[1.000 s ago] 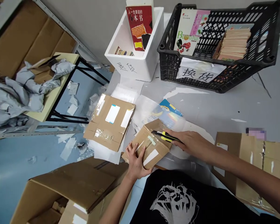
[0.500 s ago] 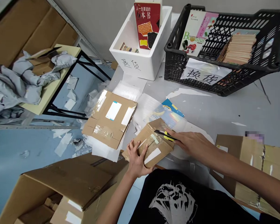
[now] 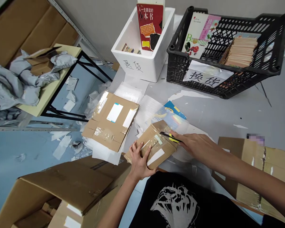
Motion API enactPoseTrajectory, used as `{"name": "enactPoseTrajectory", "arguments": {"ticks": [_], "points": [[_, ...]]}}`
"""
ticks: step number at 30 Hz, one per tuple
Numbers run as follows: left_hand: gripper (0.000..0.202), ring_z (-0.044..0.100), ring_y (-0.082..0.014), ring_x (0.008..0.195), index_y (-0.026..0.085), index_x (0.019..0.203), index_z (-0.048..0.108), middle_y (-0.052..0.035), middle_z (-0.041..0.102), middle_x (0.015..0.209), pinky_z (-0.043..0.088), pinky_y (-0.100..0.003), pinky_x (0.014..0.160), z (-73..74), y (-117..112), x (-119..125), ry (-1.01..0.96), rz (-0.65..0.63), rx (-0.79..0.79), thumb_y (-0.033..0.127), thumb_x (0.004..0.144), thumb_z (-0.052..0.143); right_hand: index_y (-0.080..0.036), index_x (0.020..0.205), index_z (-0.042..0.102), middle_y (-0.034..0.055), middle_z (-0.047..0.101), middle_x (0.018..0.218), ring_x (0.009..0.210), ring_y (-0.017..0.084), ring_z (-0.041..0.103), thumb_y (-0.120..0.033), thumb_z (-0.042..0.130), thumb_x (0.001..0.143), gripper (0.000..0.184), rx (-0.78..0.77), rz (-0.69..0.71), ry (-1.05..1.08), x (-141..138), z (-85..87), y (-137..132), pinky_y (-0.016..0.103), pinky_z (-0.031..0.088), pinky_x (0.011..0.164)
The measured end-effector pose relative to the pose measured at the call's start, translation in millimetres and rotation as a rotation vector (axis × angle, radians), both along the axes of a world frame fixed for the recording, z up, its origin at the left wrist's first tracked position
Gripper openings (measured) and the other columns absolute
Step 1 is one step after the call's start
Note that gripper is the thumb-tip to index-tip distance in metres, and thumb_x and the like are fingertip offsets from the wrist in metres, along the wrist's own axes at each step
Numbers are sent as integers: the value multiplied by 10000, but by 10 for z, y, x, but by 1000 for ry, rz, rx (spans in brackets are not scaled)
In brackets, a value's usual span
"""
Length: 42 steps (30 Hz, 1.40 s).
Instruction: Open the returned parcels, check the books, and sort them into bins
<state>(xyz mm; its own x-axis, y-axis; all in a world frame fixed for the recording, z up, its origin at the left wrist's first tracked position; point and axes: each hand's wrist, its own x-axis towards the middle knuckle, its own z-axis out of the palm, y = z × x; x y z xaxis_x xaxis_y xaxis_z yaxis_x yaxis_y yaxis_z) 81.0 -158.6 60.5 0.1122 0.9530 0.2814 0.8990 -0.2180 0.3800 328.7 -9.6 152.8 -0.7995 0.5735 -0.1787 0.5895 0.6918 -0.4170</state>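
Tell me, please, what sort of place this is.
Probably a book-returns workroom: a plastic crate of books labelled 换货 (exchange), grey mailing bags, and a utility knife at a cardboard box.

Relative to one second earlier, the black blade of the utility knife has been displaced rightward along the small cardboard box, its tip now being placed farther to the right of the green-and-white tape strip. Less of the knife's yellow casing is exposed at the right hand, and the knife is seen at a shorter apparent length. The view itself has been turned: the white foam box and the black plastic crate are shown farther right, whereas the large open carton is shown farther left.
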Motion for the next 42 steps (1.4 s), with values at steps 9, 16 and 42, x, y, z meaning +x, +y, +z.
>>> {"name": "enactPoseTrajectory", "arguments": {"ticks": [9, 16, 42], "points": [[941, 263, -492, 1290, 274, 1425, 332, -165, 337, 1358, 276, -633, 957, -20, 0, 0, 5, 5, 19, 493, 575, 671, -209, 1460, 257, 22, 659, 786, 653, 147, 593, -43, 419, 831, 670, 22, 39, -45, -33, 204, -44, 242, 333, 521], [935, 263, -483, 1297, 279, 1413, 345, -161, 345, 1339, 275, -621, 967, -26, 6, -5, 15, 7, 22, 501, 566, 673, -200, 1451, 271, 7, 625, 732, 593, 130, 551, 21, 430, 742, 760, 48, 53, -89, 4, 246, -104, 249, 302, 499], [970, 254, -515, 1286, 311, 1434, 267, -160, 318, 1337, 270, -644, 944, -80, -170, -70, -2, 77, 67, 511, 571, 661, -275, 1447, 297, 43, 693, 885, 727, 176, 645, -226, 421, 905, 558, -52, -21, 44, -205, 155, -153, 263, 459, 588]]}}
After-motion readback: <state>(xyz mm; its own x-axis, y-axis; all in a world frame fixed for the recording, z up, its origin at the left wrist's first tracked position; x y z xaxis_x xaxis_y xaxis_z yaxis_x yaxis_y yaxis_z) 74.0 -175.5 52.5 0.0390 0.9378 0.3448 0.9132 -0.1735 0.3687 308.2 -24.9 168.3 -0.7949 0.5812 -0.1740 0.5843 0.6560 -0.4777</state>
